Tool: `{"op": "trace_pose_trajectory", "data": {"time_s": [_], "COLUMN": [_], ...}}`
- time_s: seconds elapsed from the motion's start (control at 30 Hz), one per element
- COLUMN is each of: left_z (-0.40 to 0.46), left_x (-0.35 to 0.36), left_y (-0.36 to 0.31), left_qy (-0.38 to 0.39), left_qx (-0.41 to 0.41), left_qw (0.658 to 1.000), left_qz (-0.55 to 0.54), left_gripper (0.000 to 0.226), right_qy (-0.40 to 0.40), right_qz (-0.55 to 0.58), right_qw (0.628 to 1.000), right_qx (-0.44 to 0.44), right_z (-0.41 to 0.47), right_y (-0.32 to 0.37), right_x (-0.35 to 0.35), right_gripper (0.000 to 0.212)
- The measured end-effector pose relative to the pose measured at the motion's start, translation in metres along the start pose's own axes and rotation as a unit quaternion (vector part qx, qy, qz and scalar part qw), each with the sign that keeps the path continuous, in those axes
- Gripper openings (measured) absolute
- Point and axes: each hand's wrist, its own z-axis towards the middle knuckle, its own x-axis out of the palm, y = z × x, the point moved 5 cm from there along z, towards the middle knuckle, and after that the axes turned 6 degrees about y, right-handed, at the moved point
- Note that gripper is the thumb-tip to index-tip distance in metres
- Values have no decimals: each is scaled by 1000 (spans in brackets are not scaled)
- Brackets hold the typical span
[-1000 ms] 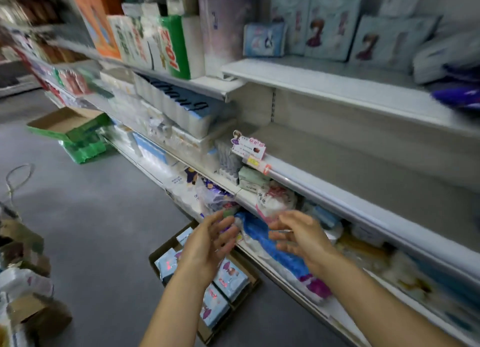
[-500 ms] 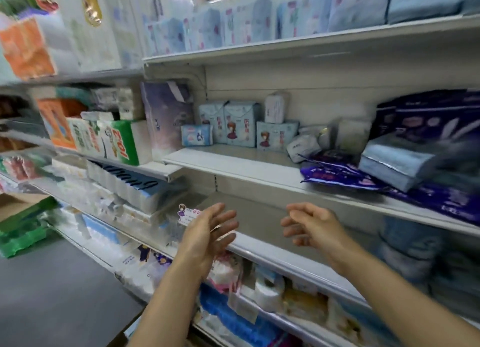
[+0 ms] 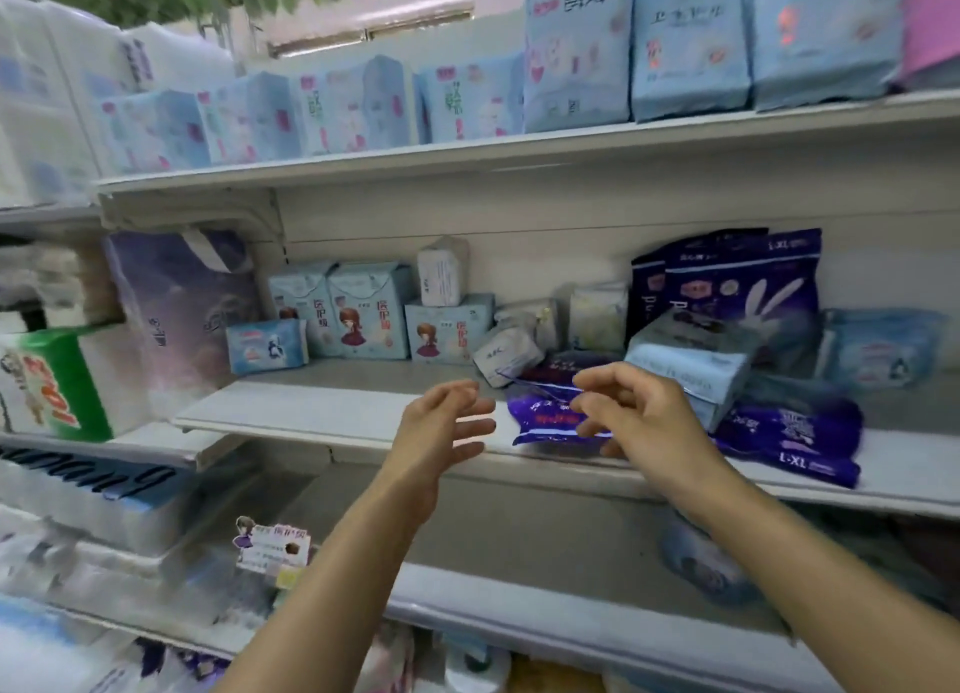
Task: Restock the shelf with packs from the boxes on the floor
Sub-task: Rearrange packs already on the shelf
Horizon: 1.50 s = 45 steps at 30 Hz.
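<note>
Both my hands are raised in front of the middle shelf (image 3: pixel 322 414) and hold nothing. My left hand (image 3: pixel 441 425) has relaxed, slightly spread fingers. My right hand (image 3: pixel 631 406) hangs with loosely curled fingers just in front of a flat purple pack (image 3: pixel 540 417) lying at the shelf's edge; I cannot tell whether it touches it. Light blue packs with a cartoon girl (image 3: pixel 369 318) stand at the back of that shelf. Dark purple packs with a rabbit (image 3: pixel 743 292) stand to the right. The boxes on the floor are out of view.
The top shelf (image 3: pixel 519 152) carries a row of pale blue packs (image 3: pixel 685 43). A large lilac pack (image 3: pixel 182 308) and a green-and-white pack (image 3: pixel 52 380) stand at the left. The shelf below (image 3: pixel 519 536) holds a price tag (image 3: pixel 272 547) at its rim. More purple packs (image 3: pixel 795 432) lie at right.
My view has swung up from the floor and low shelves to the middle and top shelves. Both empty hands have risen from the low shelf to the middle shelf's front edge.
</note>
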Motion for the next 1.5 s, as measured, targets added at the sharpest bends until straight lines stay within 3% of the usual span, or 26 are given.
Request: {"op": "trace_pose_trajectory", "data": {"time_s": [0.23, 0.37, 0.43, 0.5, 0.53, 0.57, 0.7, 0.9, 0.97, 1.1, 1.23, 1.3, 1.37, 1.47, 1.5], "left_z": [78, 121, 142, 170, 180, 184, 199, 225, 227, 227, 233, 230, 224, 205, 197], "left_x": [15, 17, 22, 26, 31, 35, 40, 35, 31, 23, 10, 6, 2, 0, 0], "left_y": [-32, -33, -29, -18, -16, -16, -13, 5, 6, 3, 5, 3, 3, -2, -4], "left_qy": [39, 24, 23, 9, 10, 6, -18, 26, 41, 61, 54, 59, 80, 117, 125], "left_qx": [34, 13, -18, -60, -80, -93, -98, -55, -46, -51, -45, -55, -77, -73, -72], "left_qw": [997, 997, 997, 994, 989, 983, 972, 972, 974, 972, 983, 991, 993, 987, 981], "left_qz": [50, 78, 70, 93, 123, 161, 215, 226, 219, 219, 167, 106, 40, -85, -126], "left_gripper": [20, 32, 58, 116, 133, 134, 126, 119, 114, 99, 91, 90, 80, 28, 23], "right_qy": [-119, -118, -89, -66, -52, -36, 15, 53, 66, 80, 43, 1, -40, -80, -92], "right_qz": [-105, -178, -244, -347, -391, -430, -558, -614, -645, -685, -738, -734, -703, -637, -608], "right_qw": [985, 975, 965, 936, 919, 902, 828, 778, 746, 709, 670, 678, 710, 767, 789], "right_qx": [-64, -59, -29, -2, 9, 22, 52, 125, 151, 150, 74, 35, 16, 11, 10], "right_z": [48, 84, 109, 141, 155, 169, 221, 264, 269, 270, 261, 252, 242, 222, 214], "right_y": [18, 24, 21, 16, 15, 13, -2, -28, -33, -36, -28, -17, -4, 13, 18], "right_x": [-43, -45, -39, -34, -32, -30, -29, -34, -36, -36, -30, -32, -35, -36, -35], "right_gripper": [16, 15, 23, 37, 43, 48, 67, 90, 95, 80, 60, 59, 64, 72, 73]}}
